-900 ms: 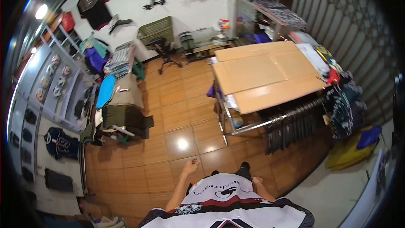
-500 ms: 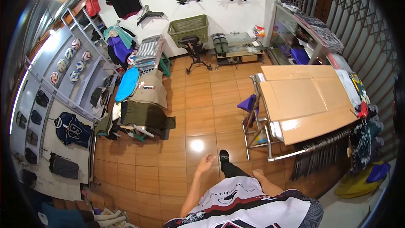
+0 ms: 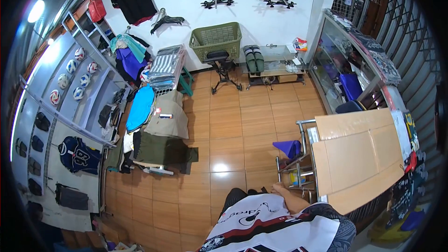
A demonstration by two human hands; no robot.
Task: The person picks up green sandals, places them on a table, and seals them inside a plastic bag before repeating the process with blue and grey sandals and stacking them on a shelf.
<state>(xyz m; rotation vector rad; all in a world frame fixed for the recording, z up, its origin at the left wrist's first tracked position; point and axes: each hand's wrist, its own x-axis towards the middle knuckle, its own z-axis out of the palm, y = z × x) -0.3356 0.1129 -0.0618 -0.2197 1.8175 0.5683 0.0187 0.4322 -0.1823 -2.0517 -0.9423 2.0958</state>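
Observation:
Below the cardboard-topped rack, my right hand (image 3: pixel 281 191) hangs at the front of my white printed jersey (image 3: pixel 275 219), near the rack's metal legs. Its fingers are small and partly turned away, so whether they hold anything is unclear. My left hand is out of sight. Flat cardboard (image 3: pixel 359 154) covers the rack on the right, and a purple cloth (image 3: pixel 289 148) hangs at its left side. Folded dark green (image 3: pixel 163 148) and beige (image 3: pixel 170 116) garments lie on the low table to the left, beside a bright blue one (image 3: pixel 140 107).
A green basket (image 3: pixel 215 39) is behind a black stool (image 3: pixel 221 65) at the back wall. Near it stands a low glass table (image 3: pixel 280 65) with dark green footwear. A glass display case (image 3: pixel 345 60) is at the back right. Shelves with balls (image 3: pixel 74 74) line the left.
The view has moved forward, bringing the cardboard-topped rack nearer on the right. My left hand, seen over the floor before, has left the view. My right hand remains near the rack.

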